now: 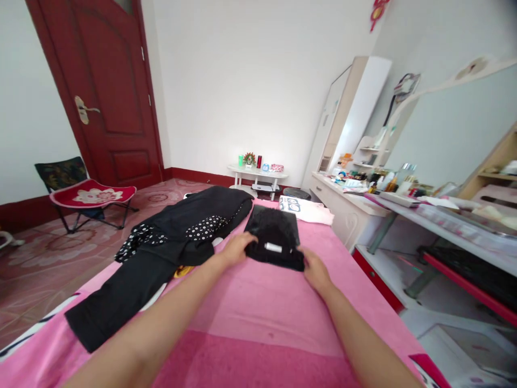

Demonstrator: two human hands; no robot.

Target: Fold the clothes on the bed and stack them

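Garment (274,237), folded on the bed (258,307), is being pinched at its near edge by left hand (236,249) and right hand (317,272), risking unfolding if tugged unevenly.

Black folded garment (275,237), pink bedspread (250,312)

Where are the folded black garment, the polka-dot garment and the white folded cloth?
folded black garment (274,229), head view, middle of its top face.
polka-dot garment (201,230), head view, dotted patch.
white folded cloth (315,213), head view, plain white part.
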